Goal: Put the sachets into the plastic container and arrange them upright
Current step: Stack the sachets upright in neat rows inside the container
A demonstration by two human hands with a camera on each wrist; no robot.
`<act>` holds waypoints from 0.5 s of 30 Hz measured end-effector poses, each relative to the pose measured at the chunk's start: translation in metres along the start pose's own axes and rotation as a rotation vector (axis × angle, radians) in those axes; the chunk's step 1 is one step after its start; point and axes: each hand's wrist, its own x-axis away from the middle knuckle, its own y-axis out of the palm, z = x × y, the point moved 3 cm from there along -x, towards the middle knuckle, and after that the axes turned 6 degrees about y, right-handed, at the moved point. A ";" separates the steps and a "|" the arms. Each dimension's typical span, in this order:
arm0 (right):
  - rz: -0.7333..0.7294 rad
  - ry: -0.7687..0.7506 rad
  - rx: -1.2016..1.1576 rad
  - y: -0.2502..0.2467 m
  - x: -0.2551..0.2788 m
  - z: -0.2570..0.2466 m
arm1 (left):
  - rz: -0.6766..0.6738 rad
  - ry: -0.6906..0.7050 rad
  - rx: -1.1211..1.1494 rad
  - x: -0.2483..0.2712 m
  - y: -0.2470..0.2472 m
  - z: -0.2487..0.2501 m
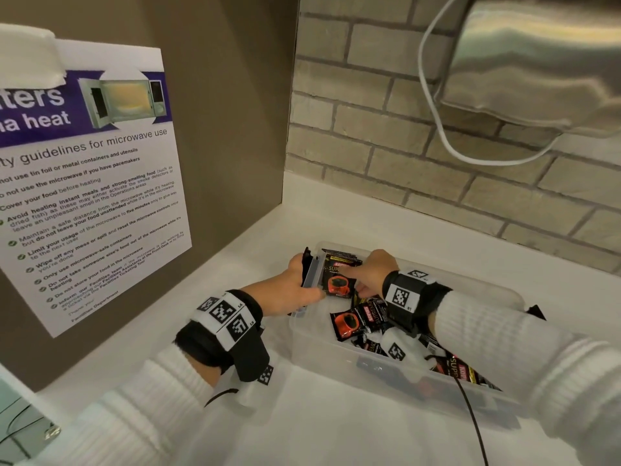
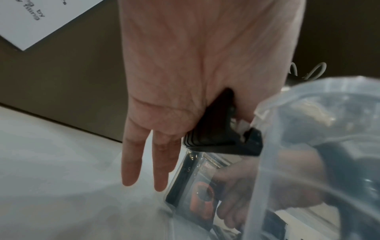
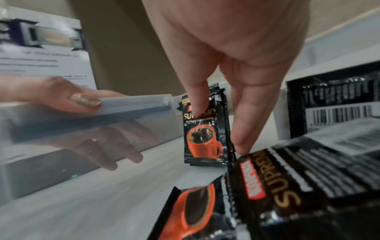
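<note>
while left hand [image 1: 295,287] grips container [image 1: 386,375] — sachets [image 1: 337,280] upright

One clear plastic container [image 1: 504,398] on the bench [image 1: 336,438], two hands [image 1: 295,287] in it, one poster [image 1: 94,183], and several black coffee sachets [image 1: 359,321], too jumbled to count.

1. This is looking like a shared kitchen at a workplace.
2. A paper sign [image 1: 90,183] is hanging on the brown wall, giving rules for microwave use.
3. A white counter [image 1: 255,230] is sitting under a grey brick wall [image 1: 386,139].
</note>
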 end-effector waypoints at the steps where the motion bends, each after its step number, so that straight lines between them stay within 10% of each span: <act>1: -0.043 0.034 -0.084 0.001 0.000 0.001 | -0.006 0.004 -0.027 -0.001 -0.001 0.000; 8: -0.295 0.116 -0.217 0.004 -0.004 0.001 | 0.124 0.146 -0.444 -0.009 -0.029 0.027; 15: -0.380 0.090 -0.111 0.001 -0.011 0.009 | -0.080 0.064 -0.876 -0.040 -0.023 0.040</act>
